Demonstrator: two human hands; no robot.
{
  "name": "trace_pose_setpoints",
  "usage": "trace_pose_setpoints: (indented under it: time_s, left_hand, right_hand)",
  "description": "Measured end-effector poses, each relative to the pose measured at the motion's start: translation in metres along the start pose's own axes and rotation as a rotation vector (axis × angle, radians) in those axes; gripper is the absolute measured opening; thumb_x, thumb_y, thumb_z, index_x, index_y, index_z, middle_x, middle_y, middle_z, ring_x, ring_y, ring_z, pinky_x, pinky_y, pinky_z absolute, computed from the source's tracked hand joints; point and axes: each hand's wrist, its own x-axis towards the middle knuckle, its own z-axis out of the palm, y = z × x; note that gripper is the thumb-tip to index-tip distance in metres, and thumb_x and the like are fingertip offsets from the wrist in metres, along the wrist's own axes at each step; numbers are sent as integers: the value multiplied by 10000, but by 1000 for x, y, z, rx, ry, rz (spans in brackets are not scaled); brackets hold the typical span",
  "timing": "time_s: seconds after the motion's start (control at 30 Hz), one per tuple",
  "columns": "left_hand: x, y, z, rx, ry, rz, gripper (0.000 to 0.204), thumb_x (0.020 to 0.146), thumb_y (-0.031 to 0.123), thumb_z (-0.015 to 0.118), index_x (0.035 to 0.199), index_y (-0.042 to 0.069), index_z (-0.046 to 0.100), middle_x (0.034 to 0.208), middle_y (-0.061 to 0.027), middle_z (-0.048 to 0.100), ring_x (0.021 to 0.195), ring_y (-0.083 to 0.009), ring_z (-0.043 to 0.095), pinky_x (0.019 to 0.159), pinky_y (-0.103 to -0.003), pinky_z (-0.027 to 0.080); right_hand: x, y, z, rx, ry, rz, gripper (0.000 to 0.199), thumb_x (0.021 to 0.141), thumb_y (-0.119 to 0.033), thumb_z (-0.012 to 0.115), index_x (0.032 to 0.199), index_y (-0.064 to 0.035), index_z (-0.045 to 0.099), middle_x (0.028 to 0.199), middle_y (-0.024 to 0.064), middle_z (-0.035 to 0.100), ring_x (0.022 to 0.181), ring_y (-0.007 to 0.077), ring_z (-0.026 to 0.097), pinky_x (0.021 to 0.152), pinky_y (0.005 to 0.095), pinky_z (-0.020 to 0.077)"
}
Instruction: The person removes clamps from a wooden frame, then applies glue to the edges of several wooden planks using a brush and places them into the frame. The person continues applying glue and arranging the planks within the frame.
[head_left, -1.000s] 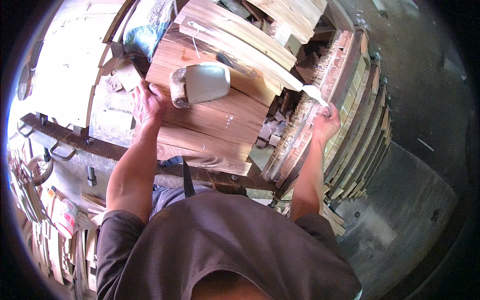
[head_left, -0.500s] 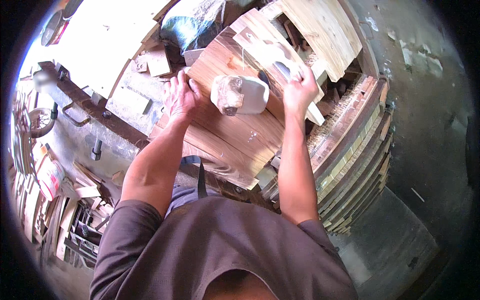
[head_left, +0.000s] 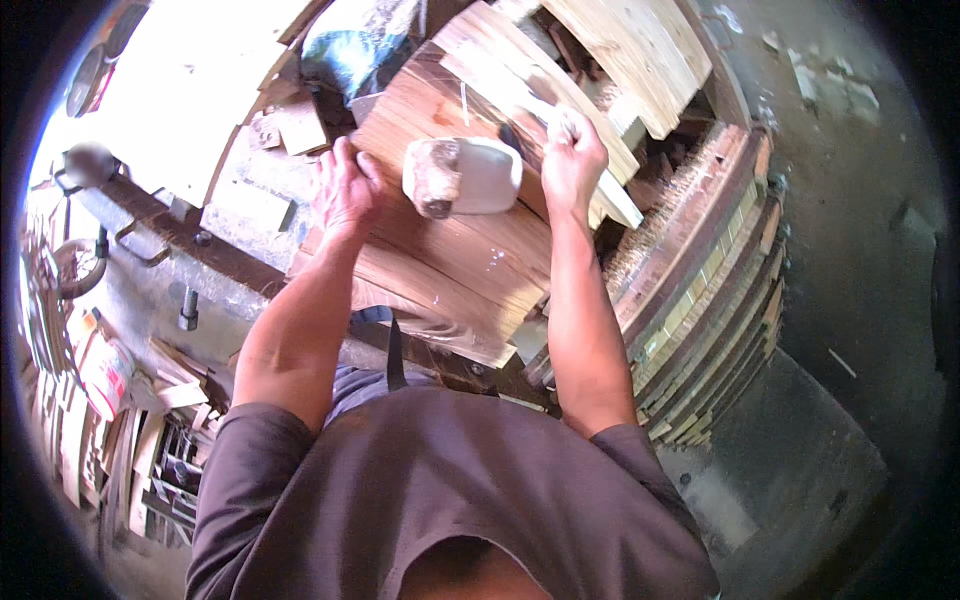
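My left hand lies with fingers apart on the left edge of a brown wooden panel made of several boards. My right hand is closed on a thin flat scraper, blurred by motion, over the pale boards at the panel's far right. Between my hands a cut-open white plastic container rests on the panel, its left side caked with brown residue. Some small white spots dot the wood near it.
Pale planks lie at the far right beside wood scraps. Stacked boards curve down the right side. A steel beam with a handle runs along the left. Offcuts and a white-and-red container stand at lower left.
The view has shifted, so the bench scene sits slightly farther left and up. My right hand and scraper have moved a little over the pale boards; my left hand stays on the panel.
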Motion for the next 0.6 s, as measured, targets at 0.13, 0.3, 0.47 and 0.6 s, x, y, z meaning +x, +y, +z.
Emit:
trace_pose_setpoints:
  time_s: [0.13,0.3,0.47,0.6]
  left_hand:
    - [0,-7,9,29,-79,-8,400,957,307,524,1275,67,558,1127,-218,648,1076,-419,592,950,-529,450]
    - [0,-9,13,51,-66,1,454,969,322,504,1327,46,543,1208,-239,651,1152,-421,582,988,-526,452]
    - [-1,-5,10,79,-42,26,452,962,308,512,1320,34,543,1198,-230,645,1153,-417,580,1005,-514,441]
    - [0,-5,9,58,-78,4,443,964,309,512,1310,35,548,1199,-226,646,1138,-414,583,1000,-521,437]
  right_hand:
    - [-33,46,-91,17,145,204,265,908,75,651,1166,41,705,1081,119,731,972,160,679,865,266,532]
    - [-61,80,-206,-352,272,272,283,924,54,623,1191,19,711,1039,139,738,923,208,686,836,314,542]
    - [-67,101,-266,-586,413,275,233,919,38,641,1135,15,725,1028,180,748,938,277,719,848,373,556]
    - [-58,128,-282,-240,391,258,246,935,61,604,1160,42,702,1098,154,735,984,243,695,877,336,537]
